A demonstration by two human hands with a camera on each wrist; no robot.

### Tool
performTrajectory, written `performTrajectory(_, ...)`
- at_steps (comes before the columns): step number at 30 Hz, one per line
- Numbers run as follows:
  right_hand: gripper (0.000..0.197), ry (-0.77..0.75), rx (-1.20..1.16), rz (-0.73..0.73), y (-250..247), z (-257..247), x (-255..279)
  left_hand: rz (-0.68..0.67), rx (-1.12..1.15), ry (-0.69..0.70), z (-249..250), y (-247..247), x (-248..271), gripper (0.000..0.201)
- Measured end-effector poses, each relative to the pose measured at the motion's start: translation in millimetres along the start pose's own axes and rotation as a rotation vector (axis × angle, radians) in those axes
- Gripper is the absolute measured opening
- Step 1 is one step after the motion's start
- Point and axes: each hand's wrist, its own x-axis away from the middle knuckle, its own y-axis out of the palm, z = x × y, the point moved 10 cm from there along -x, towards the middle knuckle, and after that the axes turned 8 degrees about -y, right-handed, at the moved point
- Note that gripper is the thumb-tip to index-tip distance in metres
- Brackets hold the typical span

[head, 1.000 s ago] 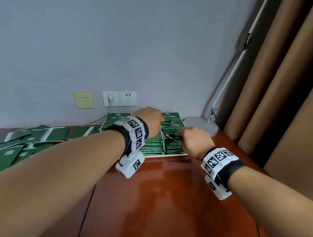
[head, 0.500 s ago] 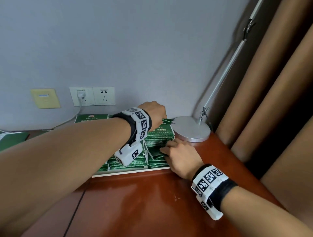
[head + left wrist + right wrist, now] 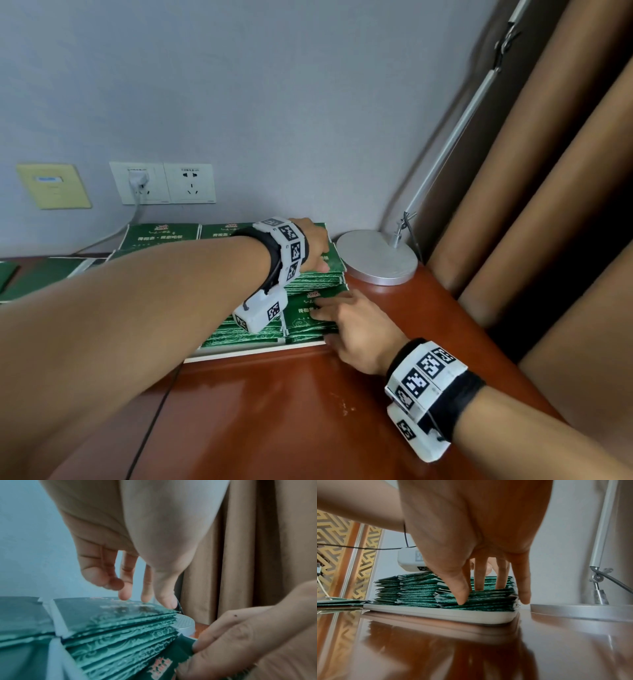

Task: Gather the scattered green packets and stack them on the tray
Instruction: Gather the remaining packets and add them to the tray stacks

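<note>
Packets [image 3: 308,310] sit stacked on the tray [image 3: 436,613]; the left hand [image 3: 313,245] rests relaxed fingers [image 3: 126,588] on the back stack, the right hand [image 3: 356,325] presses straight fingers [image 3: 460,592] on the front stack.

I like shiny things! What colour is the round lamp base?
Silver lamp base, clearest in the head view.

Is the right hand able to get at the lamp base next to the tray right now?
Probably yes. The right hand rests on the near packet stack at the tray corner, and the lamp base sits just beyond, with only bare table between them.
</note>
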Motion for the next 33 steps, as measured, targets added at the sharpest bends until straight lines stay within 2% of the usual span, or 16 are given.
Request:
performTrajectory(6,0.044,-0.011,0.004,0.038,-9,-3,-2,-0.027,-0.082,0.046,6,6,8,0.054)
performTrajectory(13,0.031,0.022,0.07,-0.008,-8,-1,-6,-0.011,-0.089,0.034,2,5,12,0.049)
performTrajectory(25,0.032,0.056,0.115,-0.021,-7,-3,-14,0.024,-0.028,0.02,-13,-6,40,0.051)
performTrajectory(29,0.037,0.052,0.186,-0.018,-15,-18,-8,0.023,-0.016,-0.012,-30,-7,62,0.053)
performTrajectory(33,0.03,0.004,0.281,0.023,-38,-59,-6,0.064,0.022,-0.07,-54,-15,99,0.052)
